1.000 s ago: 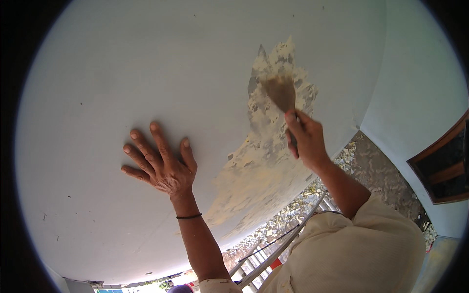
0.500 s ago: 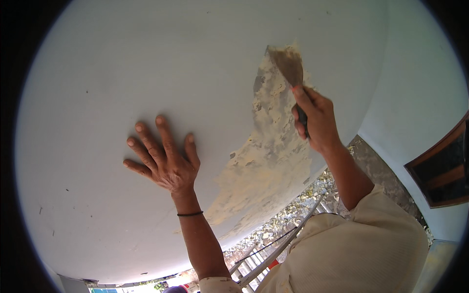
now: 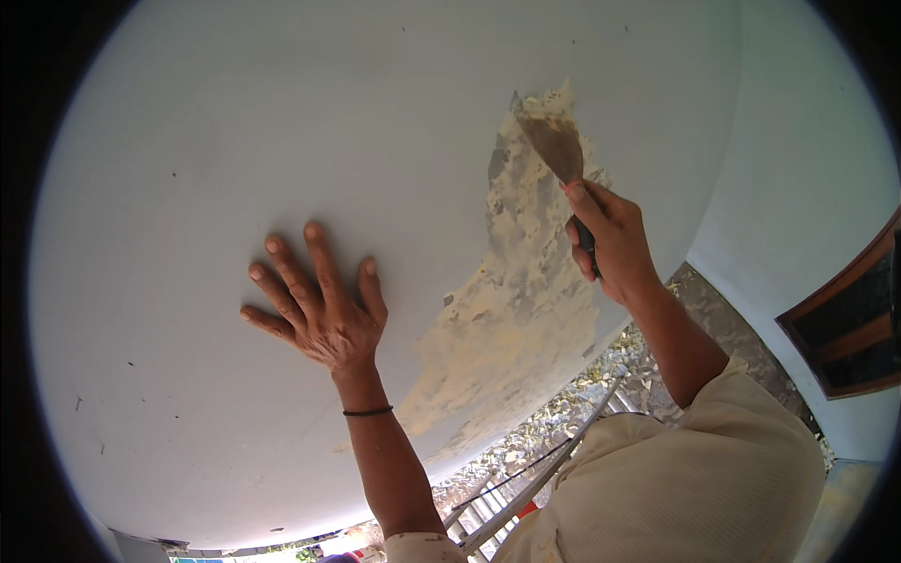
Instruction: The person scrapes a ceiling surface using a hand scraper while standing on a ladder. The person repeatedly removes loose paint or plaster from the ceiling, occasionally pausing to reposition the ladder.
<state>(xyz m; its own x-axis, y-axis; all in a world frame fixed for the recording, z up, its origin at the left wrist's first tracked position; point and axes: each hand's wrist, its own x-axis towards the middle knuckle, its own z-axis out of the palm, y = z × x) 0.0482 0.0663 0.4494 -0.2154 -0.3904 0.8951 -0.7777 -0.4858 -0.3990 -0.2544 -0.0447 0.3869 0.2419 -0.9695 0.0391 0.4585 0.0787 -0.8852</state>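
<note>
My right hand (image 3: 615, 239) is closed round the dark handle of a scraper (image 3: 556, 150) with a broad, dirty blade. The blade's edge lies at the upper part of a rough, scraped patch (image 3: 521, 253), where yellowish and grey layers show through. A pale painted wall (image 3: 235, 122) surrounds this patch. Flat against the wall, left of the patch, rests my left hand (image 3: 328, 319) with its fingers spread and nothing in it. A thin dark band (image 3: 367, 411) circles that wrist.
Below the wall, pale flakes (image 3: 535, 446) litter the ground. A ladder (image 3: 554, 469) stands close by my body. To the right, a second pale wall (image 3: 807, 141) meets the first and holds a wood-framed dark window (image 3: 849, 319).
The scraper and my right hand have shifted slightly down along the patch, and more yellowish surface shows above the blade. My left hand stays spread on the wall.
</note>
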